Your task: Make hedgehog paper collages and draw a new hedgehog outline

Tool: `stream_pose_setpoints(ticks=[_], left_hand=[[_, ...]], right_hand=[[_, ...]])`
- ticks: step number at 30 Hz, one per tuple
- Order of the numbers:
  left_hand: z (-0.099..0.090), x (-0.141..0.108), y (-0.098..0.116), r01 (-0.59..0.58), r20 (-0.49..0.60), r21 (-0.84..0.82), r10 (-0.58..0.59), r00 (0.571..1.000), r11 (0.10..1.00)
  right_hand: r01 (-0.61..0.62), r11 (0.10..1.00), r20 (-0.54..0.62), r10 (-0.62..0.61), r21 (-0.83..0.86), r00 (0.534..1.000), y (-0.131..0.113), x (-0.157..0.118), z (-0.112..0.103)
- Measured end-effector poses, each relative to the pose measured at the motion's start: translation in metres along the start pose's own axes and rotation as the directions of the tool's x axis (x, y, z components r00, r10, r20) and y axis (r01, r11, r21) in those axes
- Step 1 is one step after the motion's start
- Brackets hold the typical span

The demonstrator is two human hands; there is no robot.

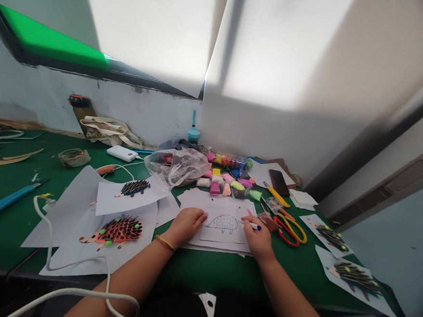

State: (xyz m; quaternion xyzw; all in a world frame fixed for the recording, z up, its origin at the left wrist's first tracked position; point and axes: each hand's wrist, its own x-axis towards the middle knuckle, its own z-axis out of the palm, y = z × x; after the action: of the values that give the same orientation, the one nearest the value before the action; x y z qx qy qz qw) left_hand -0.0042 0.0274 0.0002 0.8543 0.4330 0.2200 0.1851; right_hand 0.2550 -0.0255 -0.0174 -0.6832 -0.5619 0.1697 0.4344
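We note the white cable [79, 284] looping off the near edge of the table [203, 269], close to our left forearm; in our judgement an elbow could snag it and drag the sheets it crosses.

Left hand [187, 224]: loosely curled, holding nothing, knuckles pressing the drawing sheet [224, 229] flat. Right hand [258, 236]: closed around a pen [252, 225], tip at the right end of the blue hedgehog outline [223, 223]. The sheet lies on a loose paper stack at table centre, between both hands. Risk: if the left hand lifts, the sheet may slide on the stack and the line wander; the right palm could smear fresh ink.

Just right, the red and yellow scissors [291, 229] lie near the right wrist. Farther back, clay pieces [227, 184] could mark paper pushed that way.

Writing: none legible on any item.
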Motion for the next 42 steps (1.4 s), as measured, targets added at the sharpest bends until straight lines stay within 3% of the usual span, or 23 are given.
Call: stream_pose_setpoints(ticks=[6,14,21,28,37,42], left_hand=[[0.0008,0.0004,-0.0005,0.004,0.003,0.011,-0.004,1.000,1.000],[0.0018,0.0007,-0.0017,0.001,-0.010,0.028,-0.001,1.000,1.000],[0.0018,0.0003,-0.0020,0.003,-0.007,0.014,-0.003,1.000,1.000],[0.0024,0.0007,-0.0028,0.000,-0.008,0.012,0.000,1.000,1.000],[0.0021,0.0003,-0.0026,-0.007,-0.009,0.009,0.007,1.000,1.000],[0.0022,0.0004,-0.0022,-0.005,-0.020,0.017,0.005,1.000,1.000]], right_hand=[[-0.003,1.000,0.036,0.004,-0.018,0.999,0.0011,0.0011,0.0016],[0.015,1.000,-0.023,-0.014,0.027,1.000,0.0033,0.0010,0.0008],[-0.031,0.999,0.029,0.032,-0.017,0.999,-0.0005,-0.0001,0.0002],[-0.006,0.999,-0.026,0.007,0.049,1.000,0.0022,-0.0018,-0.0004],[-0.005,1.000,0.032,0.005,0.004,0.999,-0.0005,-0.0033,0.0003],[0.022,0.998,-0.027,-0.020,0.062,0.999,0.0006,-0.0034,-0.0026]])
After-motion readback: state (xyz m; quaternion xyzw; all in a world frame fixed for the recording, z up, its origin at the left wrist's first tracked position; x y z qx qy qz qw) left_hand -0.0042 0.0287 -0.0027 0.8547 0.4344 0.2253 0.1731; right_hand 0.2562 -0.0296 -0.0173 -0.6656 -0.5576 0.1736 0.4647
